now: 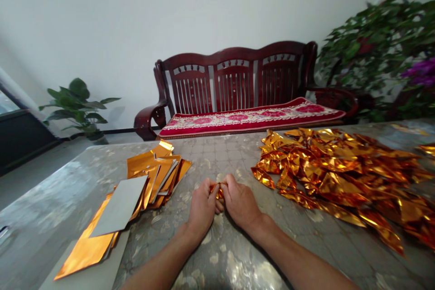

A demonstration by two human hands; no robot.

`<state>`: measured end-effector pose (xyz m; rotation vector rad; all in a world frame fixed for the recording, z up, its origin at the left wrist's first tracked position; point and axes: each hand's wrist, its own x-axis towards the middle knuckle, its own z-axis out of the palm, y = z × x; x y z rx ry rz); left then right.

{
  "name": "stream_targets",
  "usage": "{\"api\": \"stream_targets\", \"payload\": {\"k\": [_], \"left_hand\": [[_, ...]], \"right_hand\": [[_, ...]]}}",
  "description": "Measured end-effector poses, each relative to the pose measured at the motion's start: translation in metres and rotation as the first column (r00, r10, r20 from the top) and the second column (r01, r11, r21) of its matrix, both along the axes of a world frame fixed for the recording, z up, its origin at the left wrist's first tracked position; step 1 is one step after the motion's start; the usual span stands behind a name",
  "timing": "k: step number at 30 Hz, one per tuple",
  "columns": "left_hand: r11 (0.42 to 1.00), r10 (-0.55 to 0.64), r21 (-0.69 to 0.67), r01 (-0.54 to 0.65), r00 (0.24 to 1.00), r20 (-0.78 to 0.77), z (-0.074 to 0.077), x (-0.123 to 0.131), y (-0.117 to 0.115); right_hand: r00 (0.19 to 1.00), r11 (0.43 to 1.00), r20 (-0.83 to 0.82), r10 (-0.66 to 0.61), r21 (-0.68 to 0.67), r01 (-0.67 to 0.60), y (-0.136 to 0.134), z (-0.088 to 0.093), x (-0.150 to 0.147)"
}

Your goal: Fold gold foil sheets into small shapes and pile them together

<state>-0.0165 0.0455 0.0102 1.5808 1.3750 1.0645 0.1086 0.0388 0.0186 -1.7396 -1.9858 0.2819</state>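
Both hands meet over the middle of the table. My left hand (203,204) is closed, its thumb and fingers pinching one side of a small piece of gold foil paper (217,190). My right hand (239,199) is closed on the other side of that piece, and the fingers hide most of it. Flat gold foil sheets (139,163), some with the pale back up, lie in a loose stack to the left. A large heap of folded gold foil pieces (340,163) spreads over the right side.
The table (217,154) has a glossy patterned cover. Behind it stands a dark wooden bench (234,81) with a red floral cushion (251,118). Potted plants (79,104) stand at the left and at the right.
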Motion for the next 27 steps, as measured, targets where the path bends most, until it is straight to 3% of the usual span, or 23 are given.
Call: {"api": "stream_targets", "payload": {"k": [9, 14, 18, 22, 27], "left_hand": [[0.992, 0.012, 0.13, -0.001, 0.996, -0.088, 0.002, -0.002, -0.004], [0.999, -0.051, -0.015, 0.052, 0.997, 0.051, -0.003, -0.005, 0.009], [0.992, 0.012, -0.122, 0.016, 0.975, 0.223, -0.001, -0.008, 0.016], [0.986, 0.001, -0.16, 0.048, 0.955, 0.296, 0.004, -0.009, 0.017], [0.982, -0.018, -0.172, 0.076, 0.948, 0.319, 0.006, -0.011, 0.015]], "right_hand": [[1.0, 1.0, -0.008, -0.009, -0.011, 0.009, -0.001, 0.001, -0.003], [0.969, 0.997, -0.234, 0.08, 0.031, -0.075, 0.002, -0.001, 0.005], [0.891, 0.997, -0.447, 0.079, 0.027, -0.075, 0.007, -0.002, 0.018], [0.863, 0.998, -0.506, -0.003, 0.057, 0.036, 0.015, -0.011, 0.028], [0.85, 0.984, -0.519, 0.094, 0.176, -0.001, 0.02, -0.019, 0.025]]}}
